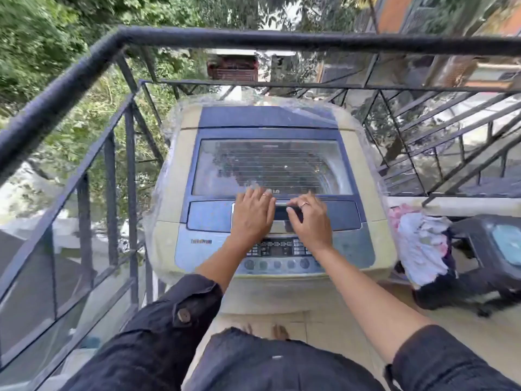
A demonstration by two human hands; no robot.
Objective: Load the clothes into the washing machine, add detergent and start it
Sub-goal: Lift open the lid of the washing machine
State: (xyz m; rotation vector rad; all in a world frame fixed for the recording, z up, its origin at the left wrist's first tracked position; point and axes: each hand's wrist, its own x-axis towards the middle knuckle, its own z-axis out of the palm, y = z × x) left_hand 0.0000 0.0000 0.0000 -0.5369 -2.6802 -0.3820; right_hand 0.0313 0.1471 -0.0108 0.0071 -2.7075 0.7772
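A top-loading washing machine (169, 221), cream with a blue top and wrapped in clear plastic, stands in front of me. Its glass lid (270, 165) is down. My left hand (252, 214) lies flat on the lid's front edge, fingers straight and reaching onto the glass. My right hand (310, 218) rests beside it, fingers bent over the silver lid handle (277, 221). The control panel (277, 253) with buttons lies just below my wrists. A heap of clothes (420, 244), pink, white and dark, sits to the machine's right. No detergent is visible.
A black metal railing (84, 80) fences the balcony on the left and behind the machine. A dark plastic stool (485, 249) stands at the right, behind the clothes. A metal staircase (451, 142) rises at the back right. My bare feet show on the tiled floor (324, 306).
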